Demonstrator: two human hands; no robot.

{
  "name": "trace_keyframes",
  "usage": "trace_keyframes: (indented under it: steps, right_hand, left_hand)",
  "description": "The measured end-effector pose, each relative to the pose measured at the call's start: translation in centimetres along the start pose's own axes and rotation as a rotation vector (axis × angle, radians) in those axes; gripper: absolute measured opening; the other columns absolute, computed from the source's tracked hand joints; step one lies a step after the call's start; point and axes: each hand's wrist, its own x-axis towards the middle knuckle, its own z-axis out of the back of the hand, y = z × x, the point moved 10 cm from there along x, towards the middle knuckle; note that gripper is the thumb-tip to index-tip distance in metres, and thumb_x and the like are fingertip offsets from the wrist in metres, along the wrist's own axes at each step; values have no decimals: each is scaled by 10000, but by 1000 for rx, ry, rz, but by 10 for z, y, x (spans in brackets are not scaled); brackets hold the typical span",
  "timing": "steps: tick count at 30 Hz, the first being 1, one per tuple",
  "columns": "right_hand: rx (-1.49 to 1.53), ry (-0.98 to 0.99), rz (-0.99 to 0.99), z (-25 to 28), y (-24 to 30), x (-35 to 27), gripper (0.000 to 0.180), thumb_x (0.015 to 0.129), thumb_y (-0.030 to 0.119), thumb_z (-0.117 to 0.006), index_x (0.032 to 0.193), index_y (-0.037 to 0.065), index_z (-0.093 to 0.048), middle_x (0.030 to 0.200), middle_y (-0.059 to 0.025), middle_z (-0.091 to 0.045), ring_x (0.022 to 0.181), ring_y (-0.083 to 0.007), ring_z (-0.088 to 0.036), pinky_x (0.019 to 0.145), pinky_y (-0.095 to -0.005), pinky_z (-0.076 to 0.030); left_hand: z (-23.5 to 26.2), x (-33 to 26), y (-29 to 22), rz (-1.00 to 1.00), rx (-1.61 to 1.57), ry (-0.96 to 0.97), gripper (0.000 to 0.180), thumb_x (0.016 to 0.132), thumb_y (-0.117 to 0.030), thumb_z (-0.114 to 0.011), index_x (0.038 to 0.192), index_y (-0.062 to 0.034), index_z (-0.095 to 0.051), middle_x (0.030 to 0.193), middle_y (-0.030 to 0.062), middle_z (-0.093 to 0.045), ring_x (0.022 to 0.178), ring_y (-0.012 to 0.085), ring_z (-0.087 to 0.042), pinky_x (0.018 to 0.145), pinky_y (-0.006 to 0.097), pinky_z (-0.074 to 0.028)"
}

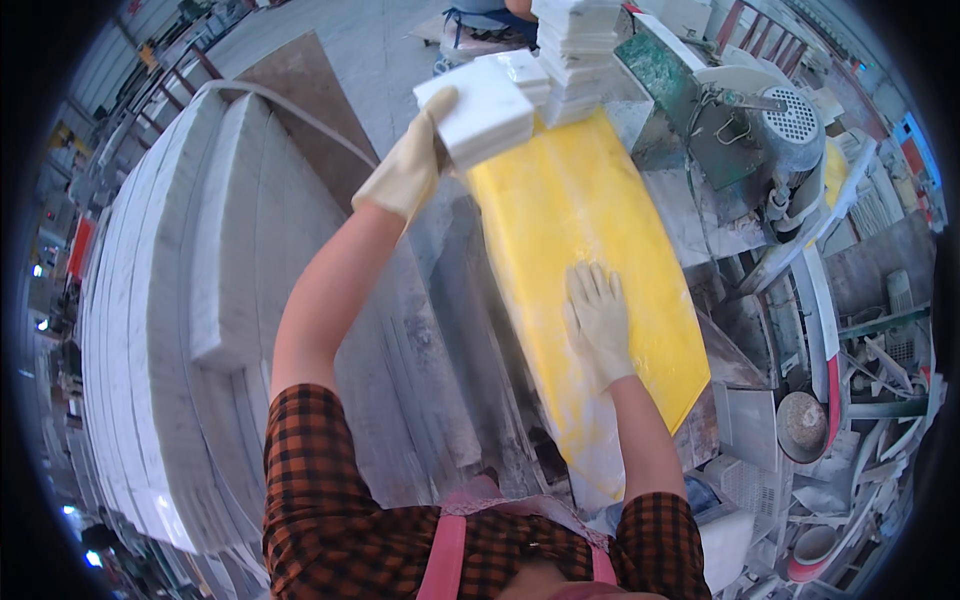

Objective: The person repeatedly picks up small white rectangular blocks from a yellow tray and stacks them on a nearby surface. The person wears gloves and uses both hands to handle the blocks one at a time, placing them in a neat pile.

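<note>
A cream glove covers my left hand (pixel 415 160), which reaches to the far end of the bench. It grips the left side of a short stack of square white stone tiles (pixel 487 108), with one digit over the top and the other fingers mostly hidden. The tiles rest at the far end of a bench covered in yellow sheeting (pixel 640 260), wet-looking and smeared with white. My right hand (pixel 598 315), also in a cream glove, lies flat on the middle of the sheeting, fingers stretched forward and holding nothing.
Taller stacks of white tiles (pixel 578 60) stand behind. To the left lean long white stone slabs (pixel 225 240) and a brown board (pixel 310 110). A green machine with a grey motor (pixel 790 115) stands at right, above scrap and a round bowl (pixel 802 425). Another person (pixel 490 15) is partly visible beyond.
</note>
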Motion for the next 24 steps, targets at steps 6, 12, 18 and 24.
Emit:
trace_keyframes:
  steps: [6, 12, 18, 24]
  right_hand:
    - [98, 63, -35, 10, -2, 6, 518, 989, 247, -530, 1440, -7, -522, 1498, -211, -503, 1425, -398, -412, 1227, -565, -236]
    - [147, 94, -39, 11, -4, 11, 509, 964, 232, -551, 1405, -22, -527, 1477, -208, -498, 1430, -402, -395, 1223, -560, -236]
    - [162, 100, -49, 17, 0, 12, 481, 958, 205, -557, 1380, -24, -547, 1473, -216, -497, 1436, -412, -383, 1226, -562, -234]
    - [201, 121, -74, 19, 2, 12, 493, 964, 198, -549, 1408, -14, -519, 1492, -220, -478, 1439, -426, -373, 1233, -553, -222]
  left_hand:
    - [-42, 131, -32, -38, 97, -50, 604, 887, -524, -699, 1281, -69, -655, 1047, 87, -723, 753, 164, -651, 484, 332, -415]
    - [-52, 195, -31, -87, -6, -46, 636, 830, -462, -772, 1295, -43, -660, 1200, 124, -672, 1019, 248, -648, 715, 385, -525]
    - [-46, 190, -27, -21, 188, -163, 733, 767, -528, -796, 1315, -62, -655, 1212, 133, -646, 1022, 247, -623, 656, 415, -529]
    - [-42, 159, -59, -74, 680, -91, 722, 842, -578, -721, 1209, 42, -674, 912, 183, -721, 696, 258, -731, 618, 337, -611]
